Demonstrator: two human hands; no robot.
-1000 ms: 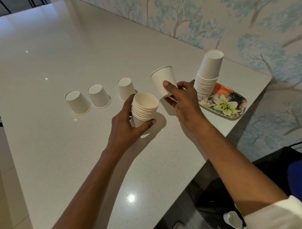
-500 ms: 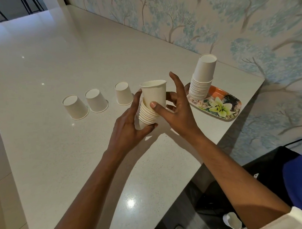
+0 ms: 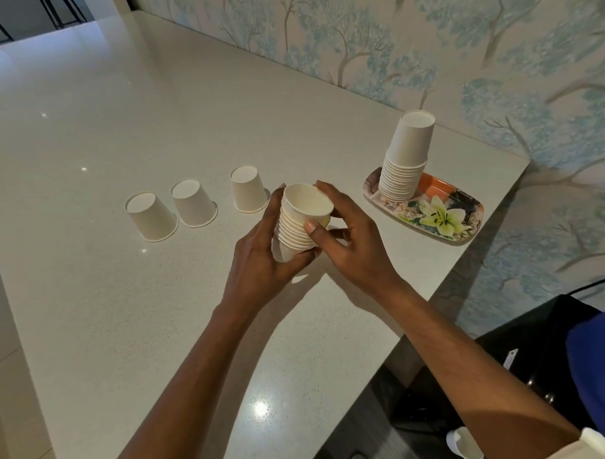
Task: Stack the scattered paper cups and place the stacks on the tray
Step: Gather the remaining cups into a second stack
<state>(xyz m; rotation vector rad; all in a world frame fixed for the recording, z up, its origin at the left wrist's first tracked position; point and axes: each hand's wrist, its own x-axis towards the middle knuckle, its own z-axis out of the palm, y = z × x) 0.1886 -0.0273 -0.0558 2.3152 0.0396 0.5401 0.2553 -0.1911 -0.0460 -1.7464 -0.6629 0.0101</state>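
My left hand (image 3: 261, 261) grips a stack of white paper cups (image 3: 299, 226), mouths up and tilted, just above the white table. My right hand (image 3: 349, 241) pinches the top cup of that stack between thumb and forefinger; the cup sits fully in the stack. Three single cups stand upside down in a row to the left: one (image 3: 151, 215), a second (image 3: 192, 203) and a third (image 3: 248, 188). A tall upside-down cup stack (image 3: 406, 157) stands on the left end of the flowered tray (image 3: 458, 220) at the right.
The white table (image 3: 108, 304) runs far back and left. Its right edge lies just past the tray, beside a wall with tree-pattern paper (image 3: 425, 46). Below the edge are dark items and a white cup (image 3: 464, 445) on the floor.
My right hand brought a single cup from the right and pushed it down into the stack in my left hand. The stack is one cup taller.
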